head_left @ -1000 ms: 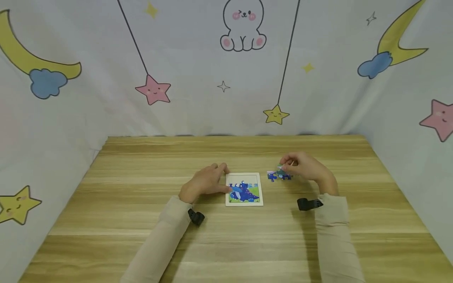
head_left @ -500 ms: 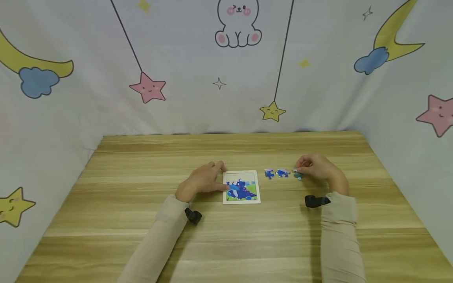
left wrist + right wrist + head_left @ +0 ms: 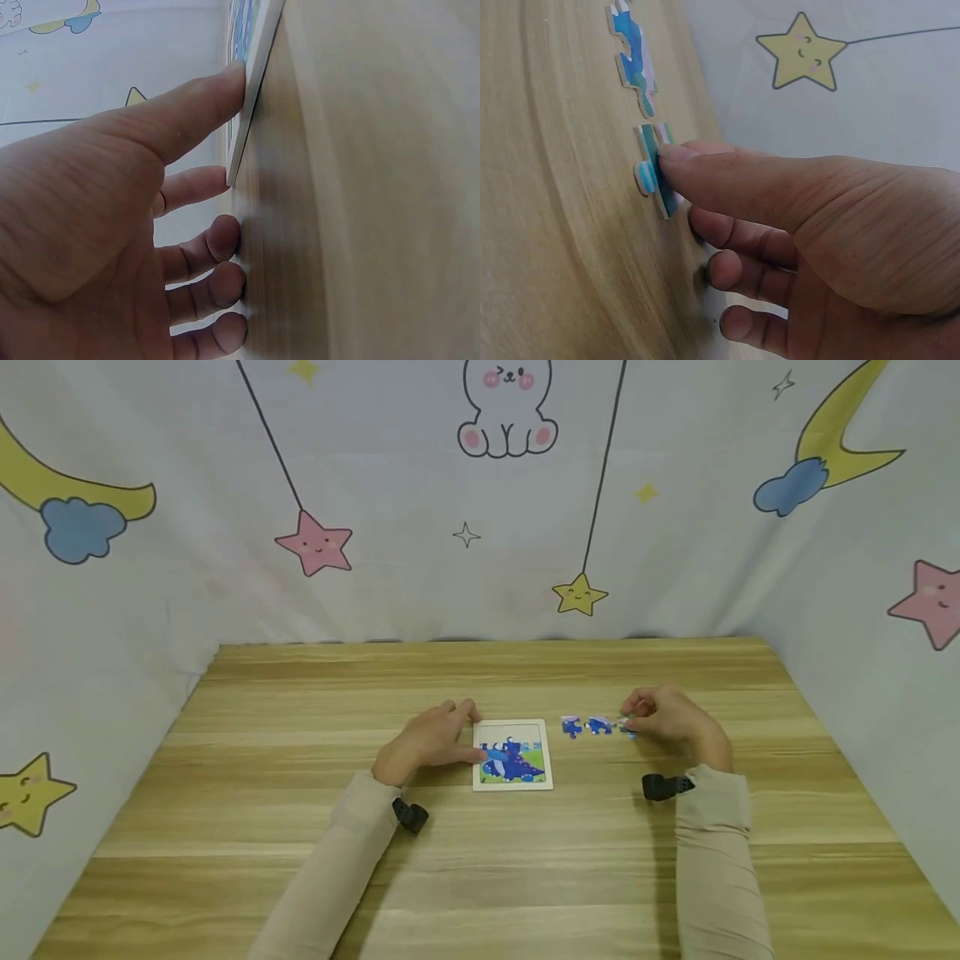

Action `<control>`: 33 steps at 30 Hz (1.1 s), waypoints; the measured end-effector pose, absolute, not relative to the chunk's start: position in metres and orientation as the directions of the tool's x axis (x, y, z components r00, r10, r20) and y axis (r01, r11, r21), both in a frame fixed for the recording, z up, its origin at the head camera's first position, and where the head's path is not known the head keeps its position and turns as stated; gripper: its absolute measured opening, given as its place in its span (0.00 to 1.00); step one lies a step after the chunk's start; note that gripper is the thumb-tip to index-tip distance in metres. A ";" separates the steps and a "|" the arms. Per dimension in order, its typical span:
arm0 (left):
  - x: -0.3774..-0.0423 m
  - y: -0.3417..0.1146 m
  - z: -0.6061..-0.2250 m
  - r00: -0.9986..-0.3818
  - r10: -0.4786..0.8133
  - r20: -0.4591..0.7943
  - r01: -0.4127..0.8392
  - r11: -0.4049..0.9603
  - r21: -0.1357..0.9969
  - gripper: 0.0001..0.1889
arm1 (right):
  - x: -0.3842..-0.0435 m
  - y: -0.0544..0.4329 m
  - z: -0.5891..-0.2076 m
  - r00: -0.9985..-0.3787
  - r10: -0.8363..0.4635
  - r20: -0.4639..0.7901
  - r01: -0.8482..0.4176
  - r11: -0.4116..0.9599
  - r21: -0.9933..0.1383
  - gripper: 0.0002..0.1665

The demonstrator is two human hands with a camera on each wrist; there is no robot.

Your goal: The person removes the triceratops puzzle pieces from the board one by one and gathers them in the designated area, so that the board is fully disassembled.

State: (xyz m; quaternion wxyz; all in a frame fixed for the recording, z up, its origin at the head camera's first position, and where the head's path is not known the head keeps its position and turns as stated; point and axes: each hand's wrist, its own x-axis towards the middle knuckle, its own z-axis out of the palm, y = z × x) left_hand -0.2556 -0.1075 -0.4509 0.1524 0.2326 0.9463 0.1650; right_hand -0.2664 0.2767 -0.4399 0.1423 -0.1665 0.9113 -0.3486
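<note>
My left hand [image 3: 427, 737] rests at the left side of a white-framed puzzle board [image 3: 517, 732]. In the left wrist view its straight thumb [image 3: 202, 105] lies on the frame and the index fingertip touches a corner; the other fingers are spread. A blue dinosaur picture fills the board's lower part, with the upper part bare. To the right, my right hand [image 3: 671, 718] pinches a teal puzzle piece [image 3: 649, 172] between thumb and index finger, close over the table. Two blue-and-pink puzzle pieces [image 3: 571, 727] lie in a row between the board and that hand.
The wooden table [image 3: 480, 868] reaches back to a white cloth wall [image 3: 405, 585] printed with stars, moons and a bear. Similar cloth stands at both sides. A black wrist camera [image 3: 411, 816] sits on the left cuff, another wrist camera [image 3: 660, 787] on the right.
My right hand has moved right with the teal piece, away from the other two, then slightly back left. The pieces went from bunched together to a row. The left hand keeps its place on the board.
</note>
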 end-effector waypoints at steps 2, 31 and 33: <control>-0.256 -0.108 -0.451 -0.846 0.489 -0.212 0.390 0.839 0.380 0.32 | -0.266 0.276 -0.441 -0.904 -0.398 -0.155 -0.193 0.705 -0.683 0.08; -0.257 -0.113 -0.451 -0.818 0.523 -0.239 0.414 0.824 0.387 0.42 | -0.265 0.126 -0.441 -0.755 -0.646 -0.113 -0.422 0.610 -0.671 0.09; -0.256 -0.112 -0.451 -0.812 0.535 -0.234 0.431 0.820 0.377 0.44 | -0.262 0.117 -0.443 -0.719 -0.684 -0.119 -0.454 0.594 -0.664 0.11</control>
